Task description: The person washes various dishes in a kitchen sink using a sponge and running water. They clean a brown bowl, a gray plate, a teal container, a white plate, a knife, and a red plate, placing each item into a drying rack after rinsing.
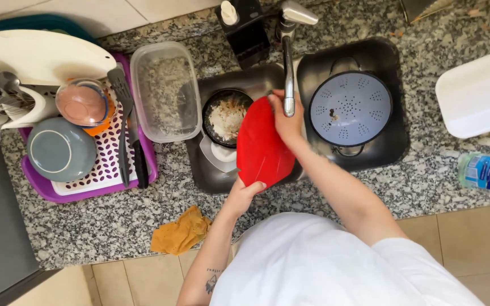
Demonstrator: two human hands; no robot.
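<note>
A red oval board point(259, 144) is held over the left basin of the double sink point(205, 175), tilted under the tap point(288, 68). My left hand point(244, 194) grips its near edge from below. My right hand point(286, 120) rests on its far edge, just under the tap's spout. Beneath the board sits a dark pan point(222, 116) with white residue and a pale item under it. A blue colander point(350, 107) lies face down in the right basin.
A purple drying rack point(94, 184) at left holds a grey plate, a glass bowl, black spatulas and cutlery. A clear plastic container point(165, 90) stands beside it. An orange cloth point(180, 232) lies near the counter edge. A white tray point(480, 93) and plastic bottle point(489, 173) sit right.
</note>
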